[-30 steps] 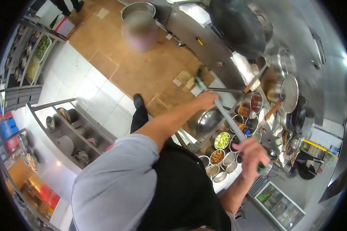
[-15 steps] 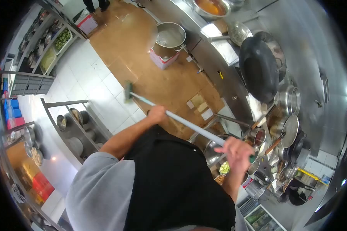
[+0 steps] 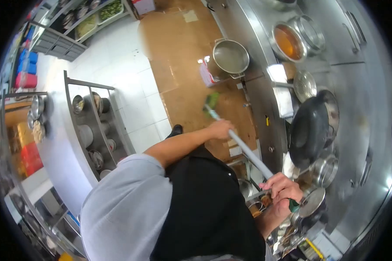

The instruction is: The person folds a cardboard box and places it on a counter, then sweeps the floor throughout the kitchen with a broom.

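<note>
I hold a long-handled floor brush [image 3: 250,154] with both hands, its grey pole slanting across the front of my black apron. My left hand [image 3: 221,129] is wrapped round the lower part of the pole. Higher up, near the green end cap, my right hand [image 3: 284,189] grips it. The green brush head [image 3: 211,103] is at the brown floor covering [image 3: 178,69], near a large two-handled metal pot [image 3: 231,56]. That pot sits over a pink-and-white box [image 3: 209,75].
A steel counter runs along the right with a black wok [image 3: 309,132], a perforated ladle [image 3: 305,85] and a pot of orange liquid [image 3: 287,42]. Metal shelving [image 3: 89,83] with bowls stands on the left, beside white floor tiles [image 3: 137,93].
The brush head has swung from the white tile edge rightward across the brown covering, towards the pot. Both hands have shifted right with the pole, and the camera view has turned.
</note>
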Action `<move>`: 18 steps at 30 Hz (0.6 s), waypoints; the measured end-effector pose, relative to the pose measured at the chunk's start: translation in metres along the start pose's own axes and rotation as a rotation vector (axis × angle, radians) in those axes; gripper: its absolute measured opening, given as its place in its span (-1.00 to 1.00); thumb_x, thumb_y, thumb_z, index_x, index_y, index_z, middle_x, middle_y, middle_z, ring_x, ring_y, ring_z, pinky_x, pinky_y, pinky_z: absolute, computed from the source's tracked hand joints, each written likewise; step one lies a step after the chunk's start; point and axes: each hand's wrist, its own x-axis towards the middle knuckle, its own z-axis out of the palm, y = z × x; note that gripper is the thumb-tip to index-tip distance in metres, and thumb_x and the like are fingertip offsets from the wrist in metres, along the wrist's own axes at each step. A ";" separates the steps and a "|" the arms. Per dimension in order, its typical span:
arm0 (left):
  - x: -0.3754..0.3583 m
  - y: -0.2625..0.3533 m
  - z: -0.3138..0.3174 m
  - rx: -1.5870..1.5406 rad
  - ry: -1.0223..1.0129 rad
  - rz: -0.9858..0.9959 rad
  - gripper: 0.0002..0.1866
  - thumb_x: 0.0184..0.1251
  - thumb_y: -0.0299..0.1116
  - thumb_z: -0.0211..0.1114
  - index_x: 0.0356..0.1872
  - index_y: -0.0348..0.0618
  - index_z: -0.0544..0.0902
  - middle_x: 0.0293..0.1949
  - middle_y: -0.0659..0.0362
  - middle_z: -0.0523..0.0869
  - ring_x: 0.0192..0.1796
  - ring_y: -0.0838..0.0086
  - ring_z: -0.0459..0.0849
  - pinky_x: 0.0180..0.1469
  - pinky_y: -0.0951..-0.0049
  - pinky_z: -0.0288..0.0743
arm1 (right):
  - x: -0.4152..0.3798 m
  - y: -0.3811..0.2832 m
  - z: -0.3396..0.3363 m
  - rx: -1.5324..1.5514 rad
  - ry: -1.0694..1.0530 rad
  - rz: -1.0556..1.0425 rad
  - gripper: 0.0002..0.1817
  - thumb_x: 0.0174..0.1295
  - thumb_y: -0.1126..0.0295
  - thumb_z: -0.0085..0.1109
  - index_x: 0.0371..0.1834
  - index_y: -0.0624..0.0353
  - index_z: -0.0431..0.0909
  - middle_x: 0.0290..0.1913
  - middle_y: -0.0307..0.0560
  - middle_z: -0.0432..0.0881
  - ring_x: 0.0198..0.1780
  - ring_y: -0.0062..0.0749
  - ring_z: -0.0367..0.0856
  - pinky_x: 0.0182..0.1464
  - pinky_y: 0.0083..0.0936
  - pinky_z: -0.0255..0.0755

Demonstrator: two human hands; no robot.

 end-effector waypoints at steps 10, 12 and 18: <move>-0.093 -0.125 -0.142 0.234 0.474 -0.466 -0.86 0.20 -0.40 0.39 -0.23 -0.14 0.74 -0.17 -0.07 0.75 0.02 -0.10 0.71 0.13 -0.03 0.63 | 0.092 0.095 0.038 0.106 -0.192 0.078 -0.47 0.65 0.16 0.13 -0.53 0.23 0.35 -0.46 -0.06 0.46 -0.22 -0.09 0.61 -0.10 0.07 0.83; -0.111 -0.071 -0.165 0.227 0.578 -0.385 -0.85 0.16 -0.41 0.44 -0.24 -0.13 0.71 -0.17 -0.04 0.75 -0.02 -0.08 0.70 0.09 -0.04 0.61 | 0.127 0.046 0.030 0.120 -0.321 -0.025 -0.42 0.64 0.12 0.13 -0.60 0.19 0.32 -0.58 -0.12 0.43 -0.30 -0.10 0.64 -0.14 0.05 0.83; -0.174 0.006 -0.165 -0.039 0.587 -0.736 -0.79 0.28 -0.23 0.47 -0.39 -0.11 0.67 -0.30 0.00 0.74 -0.14 -0.09 0.72 -0.03 -0.08 0.62 | 0.294 0.030 0.077 0.444 -1.085 -0.004 -0.62 0.47 0.29 0.29 -0.51 0.25 0.52 -0.55 -0.04 0.63 -0.46 -0.06 0.72 -0.28 -0.11 0.77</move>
